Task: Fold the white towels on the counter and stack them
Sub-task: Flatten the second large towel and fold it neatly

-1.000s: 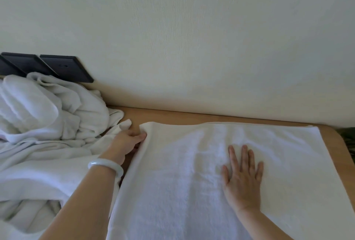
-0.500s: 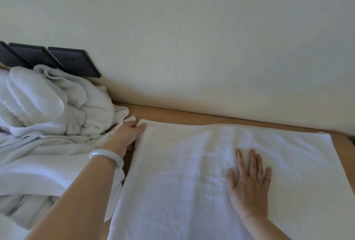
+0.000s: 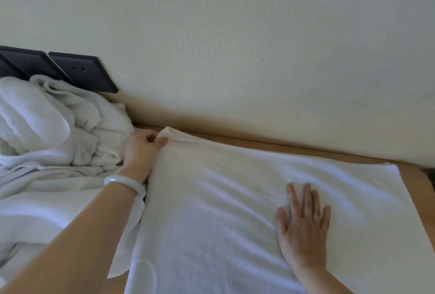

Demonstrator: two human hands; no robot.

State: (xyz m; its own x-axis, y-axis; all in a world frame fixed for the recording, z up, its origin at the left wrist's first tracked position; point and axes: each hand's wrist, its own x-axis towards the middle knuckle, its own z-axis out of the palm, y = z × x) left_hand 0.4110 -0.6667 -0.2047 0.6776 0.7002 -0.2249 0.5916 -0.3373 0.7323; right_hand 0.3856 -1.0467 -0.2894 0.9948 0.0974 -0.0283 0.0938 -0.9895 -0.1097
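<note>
Lifted now is the far-left corner (image 3: 170, 133) of the towel (image 3: 223, 211), which lay flat half a second ago. Nearest you, your right hand (image 3: 303, 230) stays flat, fingers straight, pinning the spread cloth to the counter (image 3: 414, 177). Farther out, your left hand (image 3: 141, 150) pinches that corner between thumb and curled fingers. The first fold looks to be starting, so carry the corner across towards the right edge. Beyond, the unfolded pile (image 3: 47, 140) waits against the wall.

Towel (image 3: 211, 199) soft matt terry cloth; counter (image 3: 414, 176) smooth wood; bangle (image 3: 124, 182) glossy; wall (image 3: 235, 46) finely ribbed
</note>
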